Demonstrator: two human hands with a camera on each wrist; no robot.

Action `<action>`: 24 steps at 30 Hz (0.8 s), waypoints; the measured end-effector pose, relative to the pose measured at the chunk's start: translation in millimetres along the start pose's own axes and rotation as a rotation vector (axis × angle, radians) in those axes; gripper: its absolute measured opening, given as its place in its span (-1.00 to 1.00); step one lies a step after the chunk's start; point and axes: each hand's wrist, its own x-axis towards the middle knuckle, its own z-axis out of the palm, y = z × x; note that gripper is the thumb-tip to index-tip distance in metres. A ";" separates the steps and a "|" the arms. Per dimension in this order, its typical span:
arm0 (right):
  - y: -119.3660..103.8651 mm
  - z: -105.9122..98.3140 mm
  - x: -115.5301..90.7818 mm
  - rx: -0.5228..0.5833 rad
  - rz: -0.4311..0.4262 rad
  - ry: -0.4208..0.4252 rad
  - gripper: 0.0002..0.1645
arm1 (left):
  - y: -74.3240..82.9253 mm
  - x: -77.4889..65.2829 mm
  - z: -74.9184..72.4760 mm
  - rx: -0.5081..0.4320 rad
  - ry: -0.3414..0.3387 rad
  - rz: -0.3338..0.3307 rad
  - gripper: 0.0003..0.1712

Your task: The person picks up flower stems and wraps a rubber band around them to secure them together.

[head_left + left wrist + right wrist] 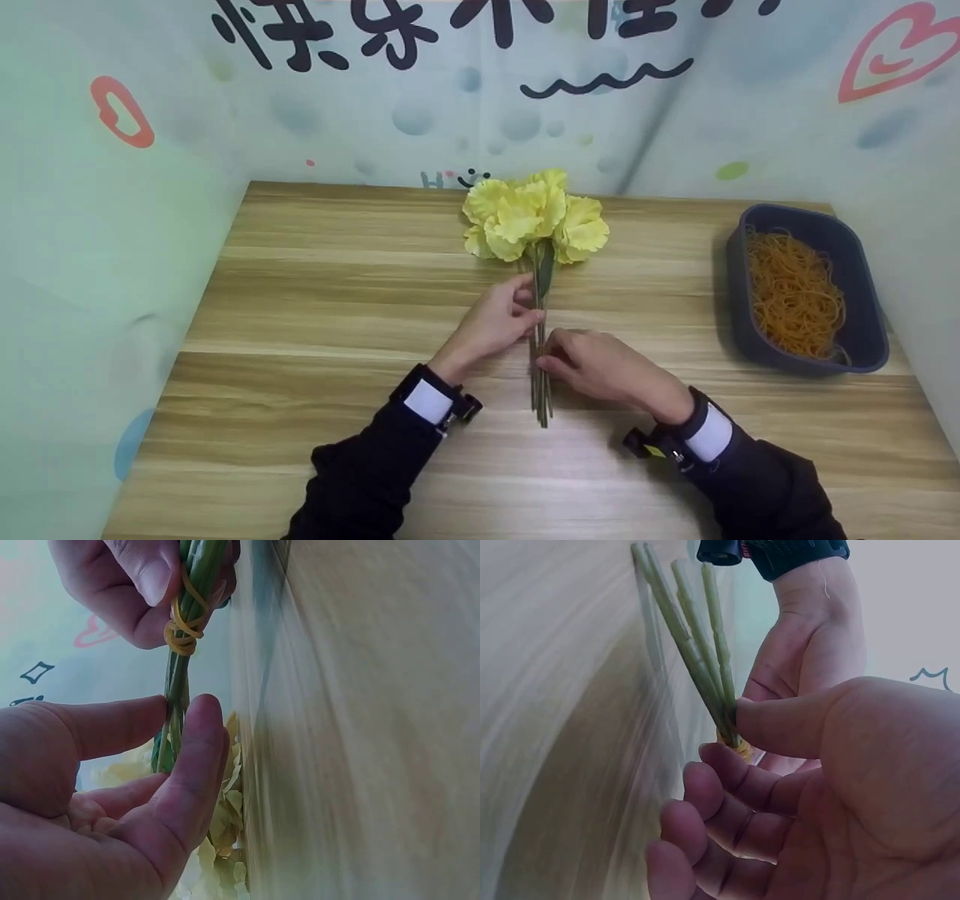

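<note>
A bunch of yellow flowers [517, 214] lies on the wooden table, blooms toward the back wall and stems [543, 409] toward me. My left hand [487, 321] holds the stems below the blooms between thumb and fingers. Nearer the cut ends, my right hand [604, 366] pinches the same stems, its thumb on them. A yellow-orange rubber band [182, 634] is wound around the stems between the two hands, close to the right fingertips. In the right wrist view the stem ends [694, 630] fan apart above the band, which the fingers partly hide.
A dark blue plastic box [737, 300] stands at the right of the table [315, 300], with a heap of orange rubber bands [795, 296] inside. A printed cloth [337, 127] hangs behind the table and along its sides.
</note>
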 end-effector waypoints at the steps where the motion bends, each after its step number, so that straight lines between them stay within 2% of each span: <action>1: 6.3 4.5 1.6 -0.007 -0.006 0.011 -0.60 | -0.2 0.0 -0.1 -0.005 -0.002 0.000 -0.15; 7: 15.3 8.6 2.1 -0.006 -0.008 0.014 -0.58 | 0.9 -0.3 0.6 -0.017 -0.006 -0.003 -0.14; 14: -6.2 -6.8 -4.6 0.028 0.025 -0.023 -0.60 | 2.3 -1.2 2.0 -0.006 -0.016 -0.009 -0.12; 16: -1.4 -3.7 -4.2 0.026 0.021 -0.016 -0.61 | 2.0 -1.7 2.1 0.004 -0.015 -0.016 -0.12; 21: 27.3 17.0 1.3 -0.017 -0.022 0.037 -0.61 | 0.6 -1.7 2.4 0.021 -0.014 -0.023 -0.12; 24: 20.4 11.8 -0.7 -0.009 -0.022 0.032 -0.61 | 1.0 -1.5 1.8 0.036 -0.021 -0.010 -0.13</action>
